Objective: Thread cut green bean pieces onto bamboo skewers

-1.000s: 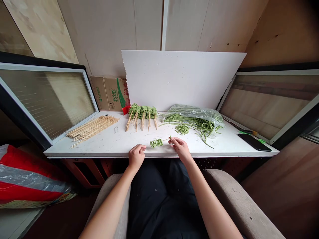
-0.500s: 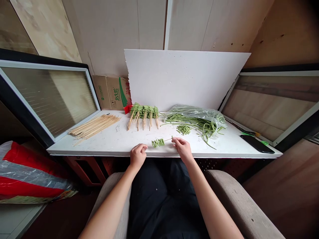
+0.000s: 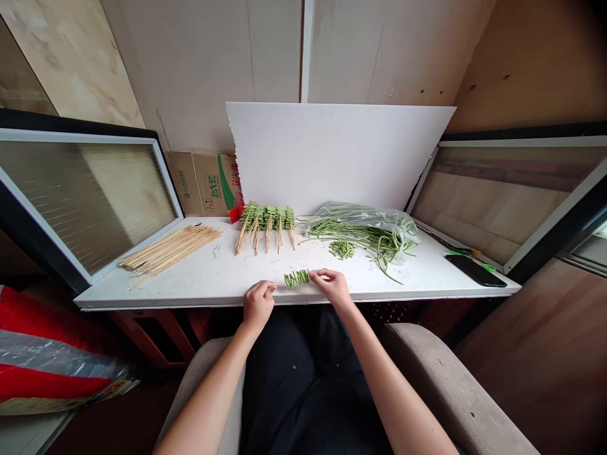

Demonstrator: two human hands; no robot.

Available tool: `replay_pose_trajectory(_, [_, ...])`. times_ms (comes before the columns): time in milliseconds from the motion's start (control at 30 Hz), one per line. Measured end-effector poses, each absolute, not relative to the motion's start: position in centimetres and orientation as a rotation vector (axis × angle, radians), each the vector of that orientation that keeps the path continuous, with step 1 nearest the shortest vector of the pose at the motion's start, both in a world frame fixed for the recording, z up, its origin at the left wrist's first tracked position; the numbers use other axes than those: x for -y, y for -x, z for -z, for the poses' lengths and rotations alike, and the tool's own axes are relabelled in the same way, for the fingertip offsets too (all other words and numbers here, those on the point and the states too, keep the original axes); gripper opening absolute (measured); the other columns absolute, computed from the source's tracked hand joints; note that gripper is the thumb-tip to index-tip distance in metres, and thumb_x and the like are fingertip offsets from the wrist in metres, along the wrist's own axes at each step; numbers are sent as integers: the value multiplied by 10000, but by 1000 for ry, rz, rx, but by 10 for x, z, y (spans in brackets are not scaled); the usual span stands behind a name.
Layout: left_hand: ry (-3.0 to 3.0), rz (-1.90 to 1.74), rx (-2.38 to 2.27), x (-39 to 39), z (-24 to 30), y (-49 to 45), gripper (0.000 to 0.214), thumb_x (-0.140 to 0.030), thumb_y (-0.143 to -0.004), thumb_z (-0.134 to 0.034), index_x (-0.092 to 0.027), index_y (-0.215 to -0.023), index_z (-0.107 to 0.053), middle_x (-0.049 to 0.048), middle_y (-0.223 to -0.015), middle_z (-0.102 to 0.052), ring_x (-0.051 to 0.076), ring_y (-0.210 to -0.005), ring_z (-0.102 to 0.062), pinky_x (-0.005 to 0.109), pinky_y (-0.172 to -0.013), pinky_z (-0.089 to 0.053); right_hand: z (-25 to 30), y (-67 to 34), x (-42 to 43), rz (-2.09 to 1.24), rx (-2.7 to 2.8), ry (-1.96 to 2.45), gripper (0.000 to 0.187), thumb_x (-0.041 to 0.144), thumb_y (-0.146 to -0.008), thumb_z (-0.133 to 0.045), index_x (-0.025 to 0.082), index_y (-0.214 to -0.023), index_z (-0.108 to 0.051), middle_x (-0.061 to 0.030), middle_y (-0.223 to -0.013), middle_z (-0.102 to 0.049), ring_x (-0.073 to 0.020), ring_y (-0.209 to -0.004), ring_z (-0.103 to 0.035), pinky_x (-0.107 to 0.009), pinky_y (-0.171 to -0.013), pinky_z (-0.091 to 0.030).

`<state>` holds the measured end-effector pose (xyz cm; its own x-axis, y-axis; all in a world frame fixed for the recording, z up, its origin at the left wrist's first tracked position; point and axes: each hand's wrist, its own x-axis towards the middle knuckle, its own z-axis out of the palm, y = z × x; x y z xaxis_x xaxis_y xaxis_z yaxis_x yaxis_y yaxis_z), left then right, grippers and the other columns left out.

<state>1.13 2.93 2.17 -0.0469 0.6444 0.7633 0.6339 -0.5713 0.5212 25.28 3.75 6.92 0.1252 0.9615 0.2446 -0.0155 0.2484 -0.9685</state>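
Note:
Just above the table's front edge, several cut green bean pieces [image 3: 297,278] sit threaded side by side on a thin bamboo skewer. My left hand [image 3: 258,302] is closed around the skewer's left end, which is mostly hidden in the fingers. At the right end of the threaded row, the fingers of my right hand [image 3: 331,285] are pinched on a bean piece, close against the others. Beyond my right hand lies a small pile of cut bean pieces [image 3: 342,249].
Finished bean skewers [image 3: 268,217] are stacked at the back, next to a cardboard box [image 3: 202,182]. Bare bamboo skewers [image 3: 173,249] lie at left. Long beans [image 3: 360,231] spill from a clear plastic bag [image 3: 374,213]. A black phone [image 3: 475,270] rests at right on the white table [image 3: 199,278].
My right hand has slid leftward along the skewer, from its tip to the threaded bean pieces. My left hand keeps its grip. The whole view has shifted slightly.

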Motion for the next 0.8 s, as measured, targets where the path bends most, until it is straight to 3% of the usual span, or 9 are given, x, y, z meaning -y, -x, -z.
replay_pose_trajectory(200, [-2120, -1754, -1501, -30, -21, -7, 292, -46, -833, -497, -225, -833, -727, 18, -807, -787, 194, -766, -764, 277, -734, -591, -70, -237, -31, -964, 1237, 1059, 395, 602, -709, -857, 216, -778, -814, -90, -905, -804, -285, -872, -716, -393, -812, -536])
replay_pose_trajectory(367, [-2068, -1777, -1608, -37, -20, 6, 199, -171, -907, -551, -233, -869, -736, 27, -831, -801, 223, -781, -769, 303, -739, -576, -68, -240, -29, -946, 1242, 1081, 431, 628, -740, -823, 241, -928, -838, -101, -1046, -811, -304, -914, -723, -413, -796, -551])
replay_pose_trajectory(500, [-2120, -1781, -1763, -46, -26, 29, 193, -202, -913, -551, -241, -879, -737, 29, -851, -803, 254, -820, -751, 337, -778, -555, -62, -246, -34, -931, 1196, 1084, 460, 670, -810, -745, 246, -966, -832, -91, -960, -804, -315, -1012, -719, -407, -843, -548])
replay_pose_trajectory(633, [-2307, -1684, -1873, -58, -28, 62, 239, -241, -952, -521, -230, -858, -741, 57, -895, -790, 281, -869, -698, 373, -822, -512, -61, -253, -42, -973, 1194, 1081, 469, 666, -814, -738, 243, -996, -828, -91, -976, -798, -311, -1018, -715, -380, -785, -541])
replay_pose_trajectory(800, [-2299, -1565, -2128, -70, -16, 94, 271, -285, -951, -530, -233, -835, -769, 61, -918, -780, 288, -872, -617, 368, -765, -453, -75, -271, -61, -910, 1297, 1153, 400, 587, -834, -730, 238, -1003, -830, -97, -1015, -805, -309, -1045, -716, -380, -800, -547])
